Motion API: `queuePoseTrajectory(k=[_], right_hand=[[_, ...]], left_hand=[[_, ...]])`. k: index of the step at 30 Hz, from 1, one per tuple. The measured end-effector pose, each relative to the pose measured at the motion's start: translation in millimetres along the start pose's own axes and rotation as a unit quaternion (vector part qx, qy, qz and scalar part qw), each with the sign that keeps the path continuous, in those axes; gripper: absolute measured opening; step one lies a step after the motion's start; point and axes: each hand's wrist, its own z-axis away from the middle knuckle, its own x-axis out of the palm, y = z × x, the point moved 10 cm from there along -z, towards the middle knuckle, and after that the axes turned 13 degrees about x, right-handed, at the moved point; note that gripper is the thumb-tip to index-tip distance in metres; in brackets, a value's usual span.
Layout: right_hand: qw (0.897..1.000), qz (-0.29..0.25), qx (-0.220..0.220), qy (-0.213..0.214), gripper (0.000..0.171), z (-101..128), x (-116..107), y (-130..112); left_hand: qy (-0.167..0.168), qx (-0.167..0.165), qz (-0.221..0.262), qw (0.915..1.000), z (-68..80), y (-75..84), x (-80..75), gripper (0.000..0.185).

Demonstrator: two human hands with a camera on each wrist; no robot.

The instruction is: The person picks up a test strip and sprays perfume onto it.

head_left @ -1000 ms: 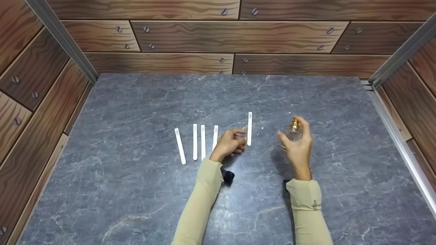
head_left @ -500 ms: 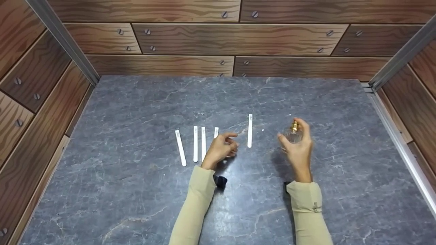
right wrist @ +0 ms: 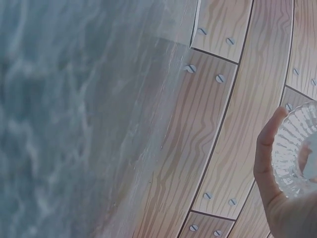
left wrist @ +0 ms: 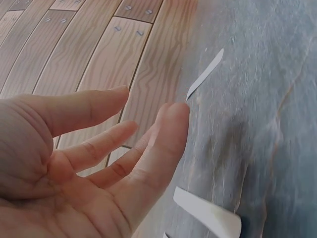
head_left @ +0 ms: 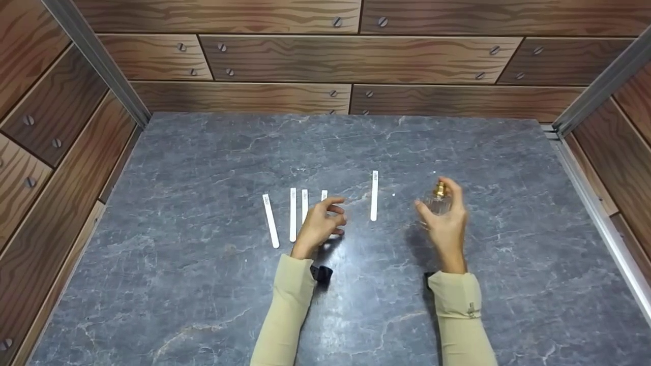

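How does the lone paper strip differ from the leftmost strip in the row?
The lone strip lies apart, between the left hand and the right hand, and straight. The leftmost strip sits beside the other strips, slanted, nearer the person. Both are white, narrow and flat on the grey table.

Surface (head_left: 203, 284): grey slate-look slab with pale veining, boxed in by wood-grain panels on three sides. Lying flat on it: white paper strip (head_left: 270, 220), slightly slanted; two parallel strips (head_left: 293, 214) and (head_left: 304, 205) just beside it; fourth strip (head_left: 324, 195), partly covered; fifth strip (head_left: 374, 195), lying apart to the right.
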Motion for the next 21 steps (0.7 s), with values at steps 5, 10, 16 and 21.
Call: queuePoseTrajectory(k=[5, 10, 16, 21], right_hand=[[1.000, -0.004, -0.001, 0.001, 0.061, 0.6, 0.2, -1.6], [1.000, -0.011, -0.002, -0.001, 0.061, 0.8, 0.8, -2.1], [1.000, -0.015, -0.005, -0.003, 0.060, 0.9, 1.0, -2.2], [1.000, -0.011, 0.000, -0.004, 0.060, 1.1, 1.0, -0.5]], left_hand=[[0.009, -0.005, -0.013, 0.9999, 4.9, 1.1, -8.5, 0.045], [0.010, -0.003, -0.025, 0.9996, 6.8, 1.2, -14.7, 0.046], [0.020, 0.008, -0.028, 0.9994, 11.2, 2.8, -22.8, 0.047], [0.028, 0.009, -0.031, 0.9991, 14.8, 3.0, -29.5, 0.046]])
